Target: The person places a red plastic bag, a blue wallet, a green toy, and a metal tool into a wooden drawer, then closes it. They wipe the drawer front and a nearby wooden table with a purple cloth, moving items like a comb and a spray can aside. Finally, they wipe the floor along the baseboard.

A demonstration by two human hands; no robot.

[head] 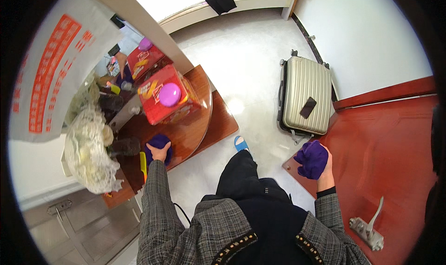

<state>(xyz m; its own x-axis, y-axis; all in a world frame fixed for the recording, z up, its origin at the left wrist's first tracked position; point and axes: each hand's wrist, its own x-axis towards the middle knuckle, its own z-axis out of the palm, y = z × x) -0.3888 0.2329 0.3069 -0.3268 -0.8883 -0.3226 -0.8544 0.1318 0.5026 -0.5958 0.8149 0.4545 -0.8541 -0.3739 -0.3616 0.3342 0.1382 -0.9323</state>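
Observation:
My left hand (159, 153) rests on a dark purple cloth (157, 140) on the brown wooden table (200, 115), thumb and a finger spread over it. A yellow-handled object (143, 164) and a clear glass (126, 146) are close to that hand. Farther back on the table, a red box (153, 101) has a shiny purple round item (170, 95) on top. My right hand (327, 164), raised to the right, grips a bunched purple cloth (312, 160). Most of its fingers are hidden behind the fabric.
A pale gold ribbed suitcase (306, 94) bearing a black phone (308, 107) lies by the wall. White netting (87, 153) covers flowers left of the table, near a mirror (134, 38). At right, a power strip (366, 232) sits on a reddish-brown surface (379, 143). A bed (251, 3) stands ahead.

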